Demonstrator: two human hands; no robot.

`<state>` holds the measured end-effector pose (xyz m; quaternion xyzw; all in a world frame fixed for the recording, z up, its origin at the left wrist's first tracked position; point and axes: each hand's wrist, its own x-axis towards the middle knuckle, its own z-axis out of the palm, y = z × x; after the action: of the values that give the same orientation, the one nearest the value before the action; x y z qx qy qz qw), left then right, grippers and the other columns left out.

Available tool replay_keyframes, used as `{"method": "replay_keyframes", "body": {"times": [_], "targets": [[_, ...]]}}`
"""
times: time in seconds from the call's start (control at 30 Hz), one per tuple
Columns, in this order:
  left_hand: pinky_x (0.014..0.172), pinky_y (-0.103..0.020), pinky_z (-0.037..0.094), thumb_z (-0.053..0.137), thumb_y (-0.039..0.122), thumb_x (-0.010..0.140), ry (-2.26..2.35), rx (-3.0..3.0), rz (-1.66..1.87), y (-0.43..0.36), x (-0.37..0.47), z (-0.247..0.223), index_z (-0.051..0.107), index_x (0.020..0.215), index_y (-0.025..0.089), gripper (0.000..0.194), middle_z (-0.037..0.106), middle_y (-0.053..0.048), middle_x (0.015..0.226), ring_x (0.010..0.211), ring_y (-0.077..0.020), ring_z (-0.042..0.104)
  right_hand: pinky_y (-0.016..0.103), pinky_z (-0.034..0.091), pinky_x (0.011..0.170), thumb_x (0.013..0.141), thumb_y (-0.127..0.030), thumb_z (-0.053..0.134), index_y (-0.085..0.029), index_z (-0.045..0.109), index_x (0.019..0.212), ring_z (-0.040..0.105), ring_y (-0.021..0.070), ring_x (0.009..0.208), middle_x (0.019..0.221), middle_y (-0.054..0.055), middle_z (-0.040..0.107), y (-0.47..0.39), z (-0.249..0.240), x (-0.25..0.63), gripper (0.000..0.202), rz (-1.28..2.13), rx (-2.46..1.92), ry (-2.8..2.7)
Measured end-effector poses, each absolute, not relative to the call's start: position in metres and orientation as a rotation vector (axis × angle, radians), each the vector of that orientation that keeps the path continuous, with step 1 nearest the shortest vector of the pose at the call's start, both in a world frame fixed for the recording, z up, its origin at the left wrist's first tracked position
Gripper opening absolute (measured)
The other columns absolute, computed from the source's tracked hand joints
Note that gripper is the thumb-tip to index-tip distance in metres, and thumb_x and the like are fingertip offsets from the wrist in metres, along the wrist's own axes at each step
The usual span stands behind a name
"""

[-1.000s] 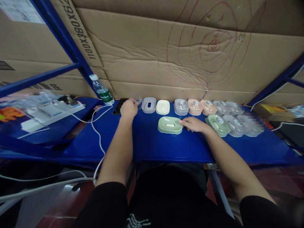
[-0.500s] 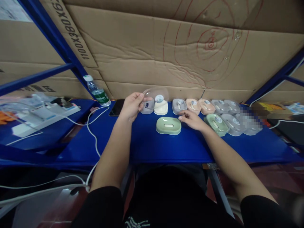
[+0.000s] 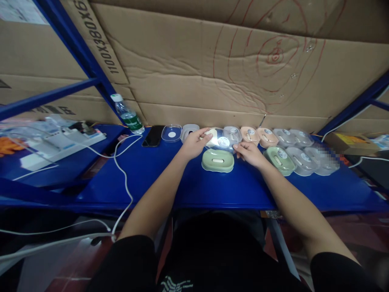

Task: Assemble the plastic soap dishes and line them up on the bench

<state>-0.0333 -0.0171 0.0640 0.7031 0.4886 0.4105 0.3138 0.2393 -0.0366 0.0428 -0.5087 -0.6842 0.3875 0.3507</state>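
A clear plastic lid (image 3: 224,142) with a round sticker is held up between my two hands, over the back edge of a green soap dish (image 3: 217,161). My left hand (image 3: 196,142) pinches its left end, fingers closed. At its right end, my right hand (image 3: 248,153) grips the rim between thumb and fingers. The green dish sits uncovered on the blue table, a pale slotted piece in its middle. Behind the lid, a cream dish (image 3: 210,134) shows partly through the plastic. Left of that are a greyish dish (image 3: 189,132) and another clear lid (image 3: 172,133).
Several lidded dishes in grey and peach (image 3: 267,137) line the back right, with a lidded green one (image 3: 279,160) in front. A phone (image 3: 153,136), a water bottle (image 3: 129,115) and a white cable (image 3: 123,174) lie to the left. A cardboard wall (image 3: 170,61) closes the back.
My left hand has brought the clear lid right and down, over the green dish's back edge. My right hand has taken hold of the lid's right end.
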Motion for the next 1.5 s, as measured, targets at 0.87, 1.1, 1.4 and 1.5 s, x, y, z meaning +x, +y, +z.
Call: {"method": "replay_keyframes", "body": {"times": [0.87, 1.1, 1.4, 1.5], "targets": [[0.076, -0.037, 0.047, 0.039, 0.064, 0.102, 1.558, 2.398, -0.024, -0.023, -0.044, 0.064, 0.077, 0.097, 0.020, 0.058, 0.078, -0.012, 0.105, 0.096, -0.0283, 0.071, 0.026, 0.041, 0.047, 0.087, -0.085, 0.064, -0.020, 0.066, 0.067, 0.052, 0.0103, 0.047, 0.058, 0.002, 0.063, -0.029, 0.030, 0.244, 0.068, 1.200, -1.559, -2.076], [0.072, -0.035, 0.044, 0.037, 0.063, 0.103, 1.557, 2.408, -0.030, -0.022, -0.045, 0.061, 0.074, 0.092, 0.019, 0.059, 0.078, -0.012, 0.101, 0.092, -0.0268, 0.070, 0.028, 0.040, 0.052, 0.088, -0.081, 0.065, -0.020, 0.064, 0.067, 0.053, 0.0120, 0.051, 0.059, 0.001, 0.062, -0.032, 0.035, 0.243, 0.064, 1.098, -1.580, -2.123], [0.068, -0.034, 0.040, 0.047, 0.085, 0.091, 1.542, 2.329, 0.031, -0.035, -0.022, 0.068, 0.073, 0.077, 0.019, 0.072, 0.077, -0.011, 0.090, 0.084, -0.0257, 0.069, 0.032, 0.037, 0.059, 0.088, -0.057, 0.078, -0.023, 0.065, 0.067, 0.062, 0.0181, 0.065, 0.070, 0.002, 0.071, -0.032, 0.047, 0.259, 0.042, 0.265, -1.692, -2.123], [0.069, -0.032, 0.039, 0.050, 0.085, 0.089, 1.369, 2.334, 0.089, -0.043, -0.006, 0.061, 0.072, 0.075, 0.021, 0.069, 0.076, -0.006, 0.085, 0.083, -0.0234, 0.068, 0.033, 0.042, 0.064, 0.092, -0.048, 0.075, -0.023, 0.072, 0.076, 0.068, 0.0218, 0.074, 0.080, 0.004, 0.077, -0.030, 0.049, 0.268, 0.029, 0.137, -1.733, -2.129]]}}
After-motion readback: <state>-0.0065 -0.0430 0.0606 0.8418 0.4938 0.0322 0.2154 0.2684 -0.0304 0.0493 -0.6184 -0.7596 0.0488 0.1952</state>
